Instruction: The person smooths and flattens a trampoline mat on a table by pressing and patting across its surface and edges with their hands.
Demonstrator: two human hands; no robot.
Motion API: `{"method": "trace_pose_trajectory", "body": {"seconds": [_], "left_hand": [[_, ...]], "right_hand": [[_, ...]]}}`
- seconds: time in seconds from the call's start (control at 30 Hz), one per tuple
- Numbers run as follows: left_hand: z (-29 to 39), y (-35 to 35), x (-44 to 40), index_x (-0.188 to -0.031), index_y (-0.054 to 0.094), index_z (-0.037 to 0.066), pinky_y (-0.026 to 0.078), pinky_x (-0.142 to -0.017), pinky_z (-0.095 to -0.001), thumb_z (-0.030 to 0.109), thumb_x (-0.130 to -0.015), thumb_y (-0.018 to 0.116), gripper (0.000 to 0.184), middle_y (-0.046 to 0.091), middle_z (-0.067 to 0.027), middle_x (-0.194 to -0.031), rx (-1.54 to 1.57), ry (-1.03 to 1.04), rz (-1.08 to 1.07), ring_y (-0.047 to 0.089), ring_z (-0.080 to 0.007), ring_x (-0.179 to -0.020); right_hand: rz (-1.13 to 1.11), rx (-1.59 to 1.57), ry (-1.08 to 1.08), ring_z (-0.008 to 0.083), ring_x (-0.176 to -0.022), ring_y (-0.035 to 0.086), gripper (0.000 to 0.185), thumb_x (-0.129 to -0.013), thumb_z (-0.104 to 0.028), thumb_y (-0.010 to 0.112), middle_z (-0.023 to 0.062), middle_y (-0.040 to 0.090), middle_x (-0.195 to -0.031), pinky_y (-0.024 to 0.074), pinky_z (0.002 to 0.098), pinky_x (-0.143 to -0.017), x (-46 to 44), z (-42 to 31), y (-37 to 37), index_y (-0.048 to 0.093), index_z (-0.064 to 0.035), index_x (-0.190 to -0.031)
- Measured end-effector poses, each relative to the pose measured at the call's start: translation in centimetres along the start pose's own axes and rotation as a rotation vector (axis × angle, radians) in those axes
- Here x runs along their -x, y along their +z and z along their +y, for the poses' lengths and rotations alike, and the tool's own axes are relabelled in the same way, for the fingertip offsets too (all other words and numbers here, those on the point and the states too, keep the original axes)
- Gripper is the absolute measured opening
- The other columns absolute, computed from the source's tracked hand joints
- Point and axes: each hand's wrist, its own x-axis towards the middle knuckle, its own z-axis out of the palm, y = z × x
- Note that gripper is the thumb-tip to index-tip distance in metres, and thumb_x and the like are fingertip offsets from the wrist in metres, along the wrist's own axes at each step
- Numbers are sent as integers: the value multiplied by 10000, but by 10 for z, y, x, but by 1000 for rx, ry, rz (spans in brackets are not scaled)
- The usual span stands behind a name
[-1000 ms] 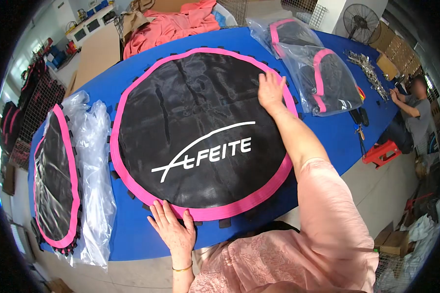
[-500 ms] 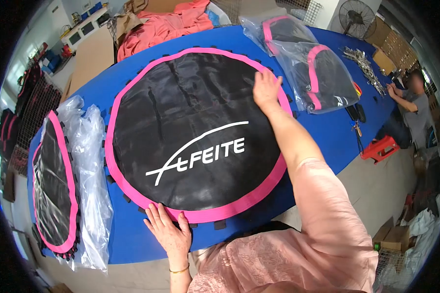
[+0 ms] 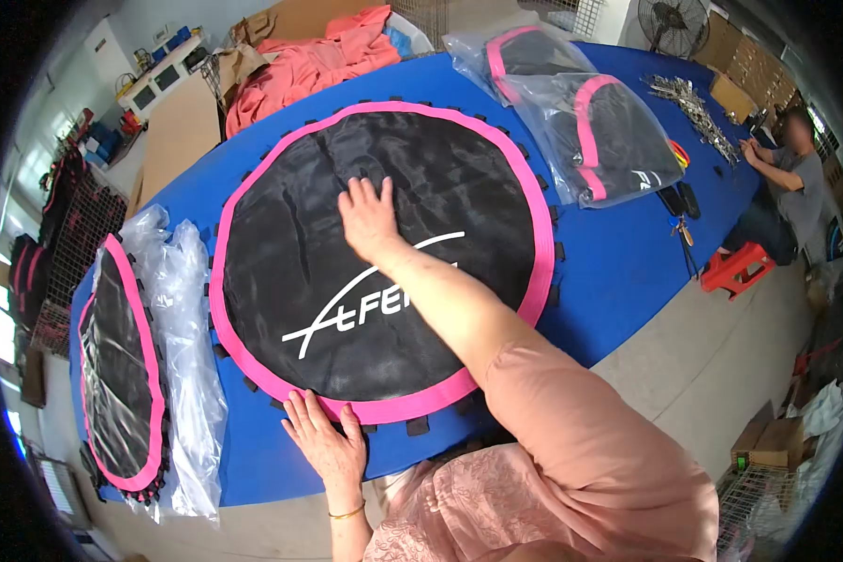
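A round black trampoline mat [image 3: 459, 347] with a pink border and white lettering lies spread on the blue table [image 3: 590, 309]. Short black loops stick out around its edge. My right hand [image 3: 369, 217] rests on the black fabric above the logo, fingers spread, and my forearm covers part of the lettering. At the near edge my left hand [image 3: 328, 440] lies with fingers stretched over the pink border. Neither hand grips anything.
To the left lie clear plastic bags [image 3: 189, 375] and another pink-edged mat [image 3: 117, 384]. Bagged mats [image 3: 618, 140] and a pile of metal pieces [image 3: 688, 108] are at the far right. A person [image 3: 789, 183] sits beyond, near a red stool [image 3: 738, 269].
My right hand has moved left from the mat's far right border to its upper middle. My left hand has stayed on the near edge. The view has shifted slightly.
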Motion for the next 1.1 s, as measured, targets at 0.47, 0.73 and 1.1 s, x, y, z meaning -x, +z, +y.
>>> {"method": "trace_pose_trajectory", "body": {"seconds": [0.47, 0.73, 1.1], "left_hand": [[-3, 2, 1, -1509, 461, -50, 207, -1262, -590, 421, -1026, 586, 686, 389, -294, -1621, 14, -16, -24, 306, -455, -1543], [-1, -2, 0, -1506, 463, -54, 214, -1261, -585, 398, -1028, 586, 669, 391, -286, -1624, -3, -1, -19, 312, -450, -1543], [-1, 0, 0, -1509, 460, -57, 222, -1256, -591, 406, -1031, 578, 676, 392, -280, -1626, -13, -2, -19, 316, -450, -1541]], "right_hand": [[58, 59, 0, 337, -1410, 471, 374, -947, -181, 566, 166, 528, -1497, 237, 699, -1181, -9, 86, -7, 637, -68, -1296], [30, 297, 206, 319, -1437, 454, 396, -957, -158, 549, 147, 521, -1500, 213, 695, -1212, -6, 238, -24, 615, -87, -1340], [-80, 290, 262, 323, -1501, 395, 476, -984, -123, 521, 147, 433, -1606, 202, 694, -1223, 35, 279, -61, 529, -105, -1460]]}}
